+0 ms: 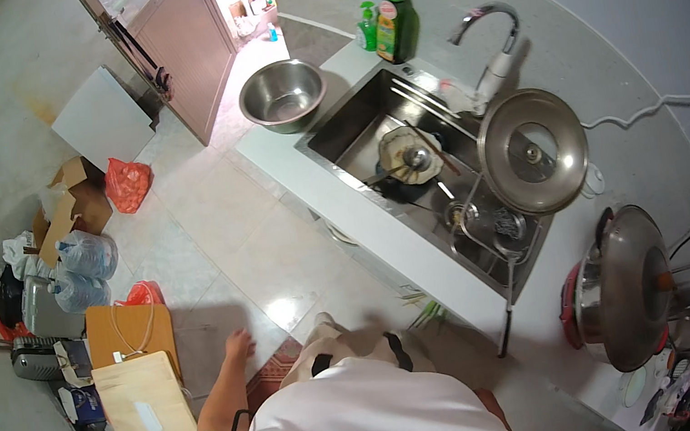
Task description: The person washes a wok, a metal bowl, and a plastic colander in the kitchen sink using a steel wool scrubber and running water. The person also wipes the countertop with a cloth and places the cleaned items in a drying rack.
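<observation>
My left hand (240, 345) hangs beside my body over the floor, seemingly holding nothing, its fingers loosely curled. Of my right arm only a sliver shows by my side; my right hand is out of view. In front of me to the right, a steel sink (344, 170) holds a scalloped bowl (389, 145) with a ladle (416, 158) and chopsticks on it. A wire strainer (507, 225) lies at the sink's near end. A round metal lid (540, 181) leans by the faucet (493, 75). A steel basin (284, 96) stands on the counter's far corner.
Green pump bottles (394, 23) stand behind the sink. On the right counter sits a lidded pot (634, 287). Along the left wall are wooden boards (141, 397), water bottles (87, 254), a cardboard box (77, 207) and a red bag (128, 184). A door (184, 50) stands ajar ahead.
</observation>
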Demonstrator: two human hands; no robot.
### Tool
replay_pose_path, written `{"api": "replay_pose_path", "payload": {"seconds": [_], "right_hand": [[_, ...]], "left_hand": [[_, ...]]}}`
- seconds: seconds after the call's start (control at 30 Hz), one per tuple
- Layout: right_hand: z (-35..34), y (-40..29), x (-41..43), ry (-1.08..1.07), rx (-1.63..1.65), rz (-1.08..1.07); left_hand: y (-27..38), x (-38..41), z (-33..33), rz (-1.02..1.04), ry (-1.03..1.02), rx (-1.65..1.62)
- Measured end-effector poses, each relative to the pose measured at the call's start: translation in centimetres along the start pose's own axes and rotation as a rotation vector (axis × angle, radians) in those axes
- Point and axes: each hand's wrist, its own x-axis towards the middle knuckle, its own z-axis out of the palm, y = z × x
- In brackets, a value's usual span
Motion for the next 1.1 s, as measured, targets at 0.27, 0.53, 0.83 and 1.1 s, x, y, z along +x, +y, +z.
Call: {"api": "replay_pose_path", "payload": {"seconds": [0.27,0.53,0.83,1.1], "right_hand": [[-14.0,-21.8,-1.6,0.078,0.312,0.148],[-23.7,-28.5,5.5,0.488,0.493,-0.183],[-30.1,-30.0,13.8,0.697,0.403,0.016],[-29.8,-24.2,18.1,0.774,-0.056,0.497]], "left_hand": [[24.5,0.1,10.5,0.262,-0.387,-0.06],[38.0,4.2,16.4,0.353,-0.483,-0.481],[45.1,8.7,19.4,0.105,-0.706,-0.584],[46.2,9.1,18.8,0.074,-0.579,-0.601]]}}
